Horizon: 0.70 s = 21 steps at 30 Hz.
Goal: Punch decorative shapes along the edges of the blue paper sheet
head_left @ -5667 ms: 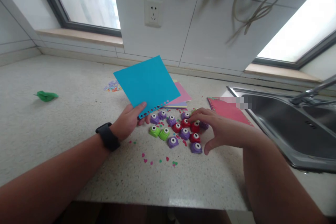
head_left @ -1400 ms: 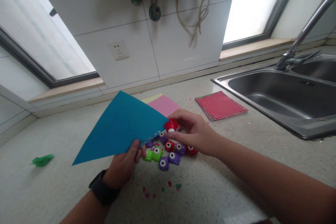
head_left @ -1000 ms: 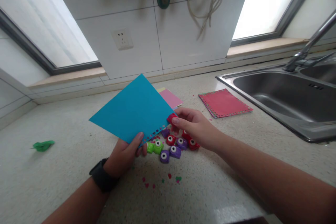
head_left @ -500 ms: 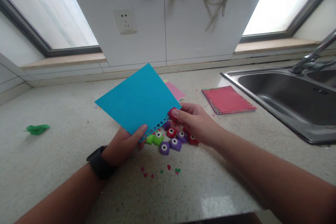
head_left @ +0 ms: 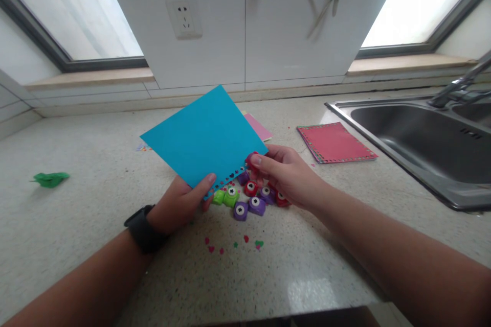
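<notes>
My left hand (head_left: 187,195) pinches the near left corner of a blue sheet of paper (head_left: 203,138), thumb on top. A row of small punched shapes runs along the paper's near edge. At the right end of that row, my right hand (head_left: 289,171) is closed on a red craft punch (head_left: 252,160), which sits at the paper's edge. Below the sheet, several more punches lie on the counter: green ones (head_left: 231,196), purple ones (head_left: 240,210) and a red one (head_left: 251,188). Another red punch (head_left: 282,199) is partly hidden beside my right hand.
Punched paper bits (head_left: 221,251) lie near the front of the counter (head_left: 95,173). A stack of red-topped sheets (head_left: 337,142) with punched edges is right, beside the steel sink (head_left: 406,148). Pink paper (head_left: 259,125) shows behind the blue sheet; a green scrap (head_left: 50,179) lies far left.
The view has shifted slightly, so the counter things appear a little higher. Both hands keep their hold on the blue paper and the red punch, in nearly the same pose.
</notes>
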Each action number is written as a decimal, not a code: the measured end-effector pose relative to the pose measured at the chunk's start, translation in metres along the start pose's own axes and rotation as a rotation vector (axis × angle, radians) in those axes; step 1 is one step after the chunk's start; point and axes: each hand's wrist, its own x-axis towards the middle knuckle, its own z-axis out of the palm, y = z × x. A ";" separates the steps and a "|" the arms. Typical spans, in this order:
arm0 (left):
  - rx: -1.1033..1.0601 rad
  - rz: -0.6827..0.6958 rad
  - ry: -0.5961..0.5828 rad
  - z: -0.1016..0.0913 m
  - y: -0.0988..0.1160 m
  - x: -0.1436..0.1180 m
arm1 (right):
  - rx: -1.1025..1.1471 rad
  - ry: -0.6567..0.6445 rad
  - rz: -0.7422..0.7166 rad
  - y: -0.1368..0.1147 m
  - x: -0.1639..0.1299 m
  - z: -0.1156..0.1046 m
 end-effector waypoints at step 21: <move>0.004 -0.011 0.015 -0.001 -0.002 -0.001 | 0.059 -0.021 -0.014 0.000 0.001 0.003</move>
